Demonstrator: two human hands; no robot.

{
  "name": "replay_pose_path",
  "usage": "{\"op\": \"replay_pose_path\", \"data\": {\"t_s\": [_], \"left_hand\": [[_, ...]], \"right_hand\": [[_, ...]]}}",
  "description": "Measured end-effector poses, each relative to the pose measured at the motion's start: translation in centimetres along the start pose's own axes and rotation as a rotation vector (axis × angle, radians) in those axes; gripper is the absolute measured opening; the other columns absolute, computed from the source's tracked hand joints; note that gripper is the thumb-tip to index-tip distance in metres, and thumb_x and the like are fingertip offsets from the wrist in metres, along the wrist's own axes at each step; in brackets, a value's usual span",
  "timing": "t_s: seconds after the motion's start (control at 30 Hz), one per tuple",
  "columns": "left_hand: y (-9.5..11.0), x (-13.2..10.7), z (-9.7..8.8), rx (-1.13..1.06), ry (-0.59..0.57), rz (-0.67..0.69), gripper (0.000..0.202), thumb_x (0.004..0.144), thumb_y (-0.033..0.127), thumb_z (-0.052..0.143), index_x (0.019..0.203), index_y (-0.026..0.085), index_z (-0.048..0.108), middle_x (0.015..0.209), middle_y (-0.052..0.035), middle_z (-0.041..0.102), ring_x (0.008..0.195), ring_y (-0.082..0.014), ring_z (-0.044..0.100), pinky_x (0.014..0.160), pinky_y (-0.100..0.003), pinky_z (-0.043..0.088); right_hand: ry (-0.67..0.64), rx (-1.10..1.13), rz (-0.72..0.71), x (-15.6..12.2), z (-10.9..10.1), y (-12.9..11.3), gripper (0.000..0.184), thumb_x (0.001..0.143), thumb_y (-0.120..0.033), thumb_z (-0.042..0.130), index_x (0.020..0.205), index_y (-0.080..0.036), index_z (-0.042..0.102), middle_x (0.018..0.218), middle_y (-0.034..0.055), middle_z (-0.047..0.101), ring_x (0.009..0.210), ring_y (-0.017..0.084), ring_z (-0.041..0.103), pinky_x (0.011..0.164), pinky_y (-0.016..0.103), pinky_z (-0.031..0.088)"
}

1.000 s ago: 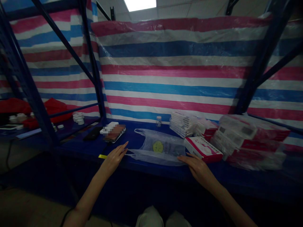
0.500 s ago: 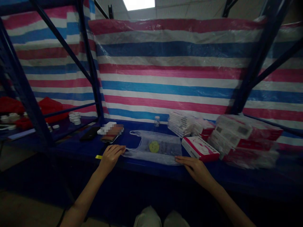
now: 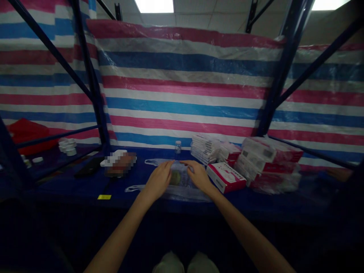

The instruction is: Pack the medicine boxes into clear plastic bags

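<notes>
A clear plastic carrier bag point(image 3: 184, 194) with a round yellow-green print point(image 3: 175, 178) lies flat on the blue tabletop, its two handles pointing left. Over the bag's left part is my left hand point(image 3: 159, 179), fingers stretched out with nothing held. My right hand point(image 3: 199, 177) is over the bag's right part, its fingers extended and pointing inward at the far edge. Both hands appear to rest on the plastic, their fingertips a short gap apart. The forearms and hands cover some of the bag.
Right of the bag lies a red-and-white box point(image 3: 226, 177), beside stacked white boxes point(image 3: 205, 148) and plastic-wrapped boxes point(image 3: 269, 165). A small clear bottle point(image 3: 178, 147) stands behind. At left are a brown blurred item point(image 3: 120, 165), a black object point(image 3: 89, 167) and rack posts point(image 3: 95, 87).
Both hands have left the bag's near edge and come together over its middle. My left hand let go of the near handle. The view has shifted to the right.
</notes>
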State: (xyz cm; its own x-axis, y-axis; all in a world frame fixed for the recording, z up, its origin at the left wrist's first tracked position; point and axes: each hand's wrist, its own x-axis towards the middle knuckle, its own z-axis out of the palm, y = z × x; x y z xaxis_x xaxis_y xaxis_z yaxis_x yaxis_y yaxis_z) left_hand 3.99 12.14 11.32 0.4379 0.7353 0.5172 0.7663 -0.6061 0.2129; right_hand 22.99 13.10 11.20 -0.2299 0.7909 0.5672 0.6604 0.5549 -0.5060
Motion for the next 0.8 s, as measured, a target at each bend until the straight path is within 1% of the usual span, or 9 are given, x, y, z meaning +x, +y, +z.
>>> {"op": "replay_pose_path", "data": {"t_s": [0.1, 0.13, 0.2, 0.33, 0.43, 0.5, 0.63, 0.7, 0.8], "left_hand": [[-0.5, 2.8, 4.5, 0.031, -0.241, -0.098, 0.065, 0.086, 0.045, 0.031, 0.137, 0.008, 0.018, 0.143, -0.0184, 0.023, 0.133, -0.0285, 0.019, 0.103, -0.053, 0.021], [-1.3, 3.0, 5.7, 0.065, -0.311, -0.164, 0.074, 0.083, 0.053, 0.031, 0.138, 0.007, 0.014, 0.145, -0.019, 0.014, 0.134, -0.0318, 0.011, 0.102, -0.059, 0.016], [-3.3, 2.6, 7.4, 0.111, -0.382, -0.284, 0.086, 0.078, 0.064, 0.026, 0.139, 0.005, 0.009, 0.145, -0.0196, 0.007, 0.134, -0.0349, 0.004, 0.099, -0.065, 0.01], [-6.8, 1.0, 8.0, 0.185, -0.387, -0.302, 0.088, 0.075, 0.071, 0.019, 0.139, 0.012, 0.015, 0.146, -0.0146, 0.009, 0.134, -0.0346, 0.003, 0.099, -0.066, 0.004], [-7.3, 0.4, 7.5, 0.226, -0.373, -0.297, 0.087, 0.075, 0.071, 0.02, 0.138, 0.012, 0.019, 0.145, -0.0152, 0.012, 0.133, -0.0355, 0.005, 0.099, -0.066, 0.003], [-6.8, 0.1, 6.9, 0.269, -0.293, -0.272, 0.084, 0.076, 0.069, 0.023, 0.137, 0.011, 0.023, 0.144, -0.0171, 0.016, 0.133, -0.0358, 0.009, 0.099, -0.065, 0.003], [-4.9, -0.4, 4.5, 0.346, 0.053, -0.047, 0.057, 0.085, 0.049, 0.035, 0.132, 0.017, 0.035, 0.142, -0.014, 0.03, 0.131, -0.0303, 0.023, 0.104, -0.059, 0.006], [-3.3, -0.7, 2.8, 0.301, 0.171, 0.076, 0.04, 0.088, 0.036, 0.037, 0.124, 0.02, 0.045, 0.137, -0.0102, 0.04, 0.126, -0.0259, 0.034, 0.105, -0.052, 0.018], [-0.2, -1.2, 0.1, 0.152, 0.26, 0.146, 0.027, 0.087, 0.027, 0.039, 0.109, 0.022, 0.054, 0.125, -0.0075, 0.051, 0.113, -0.0221, 0.046, 0.095, -0.042, 0.036]], "right_hand": [[0.03, 0.16, 0.275, 2.1, 4.1, 2.1, 0.039, 0.074, -0.007, 0.042, 0.107, -0.015, 0.06, 0.11, 0.0067, 0.061, 0.1, 0.017, 0.056, 0.094, 0.034, 0.038], [0.049, 0.173, 0.325, 2.3, 5.0, 3.0, 0.039, 0.073, -0.006, 0.043, 0.107, -0.013, 0.06, 0.11, 0.0091, 0.061, 0.1, 0.018, 0.056, 0.094, 0.034, 0.038], [0.088, 0.181, 0.386, 2.3, 6.2, 4.6, 0.039, 0.071, -0.006, 0.045, 0.106, -0.01, 0.059, 0.107, 0.0123, 0.062, 0.095, 0.019, 0.058, 0.091, 0.035, 0.04], [0.163, 0.262, 0.438, 2.1, 6.8, 5.9, 0.032, 0.072, -0.014, 0.05, 0.103, -0.013, 0.059, 0.09, 0.0085, 0.065, 0.08, 0.018, 0.062, 0.076, 0.033, 0.047], [0.202, 0.34, 0.413, 2.3, 6.3, 5.1, 0.029, 0.074, -0.022, 0.054, 0.102, -0.017, 0.056, 0.077, 0.0018, 0.064, 0.074, 0.016, 0.061, 0.07, 0.028, 0.048], [0.248, 0.44, 0.335, 2.1, 5.5, 3.9, 0.029, 0.074, -0.028, 0.056, 0.101, -0.017, 0.055, 0.069, -0.0014, 0.061, 0.069, 0.014, 0.06, 0.066, 0.026, 0.047], [0.347, 0.632, 0.115, 0.1, 2.8, 0.0, 0.028, 0.074, -0.032, 0.06, 0.097, -0.017, 0.056, 0.061, -0.003, 0.059, 0.062, 0.013, 0.058, 0.064, 0.025, 0.044], [0.338, 0.641, 0.045, -1.6, 1.2, -2.4, 0.026, 0.075, -0.029, 0.061, 0.099, -0.019, 0.056, 0.063, -0.0026, 0.061, 0.064, 0.013, 0.059, 0.067, 0.026, 0.044], [0.332, 0.645, -0.063, -4.4, -0.8, -5.5, 0.025, 0.077, -0.022, 0.061, 0.101, -0.022, 0.054, 0.068, -0.0025, 0.065, 0.067, 0.013, 0.062, 0.075, 0.029, 0.044]]}}
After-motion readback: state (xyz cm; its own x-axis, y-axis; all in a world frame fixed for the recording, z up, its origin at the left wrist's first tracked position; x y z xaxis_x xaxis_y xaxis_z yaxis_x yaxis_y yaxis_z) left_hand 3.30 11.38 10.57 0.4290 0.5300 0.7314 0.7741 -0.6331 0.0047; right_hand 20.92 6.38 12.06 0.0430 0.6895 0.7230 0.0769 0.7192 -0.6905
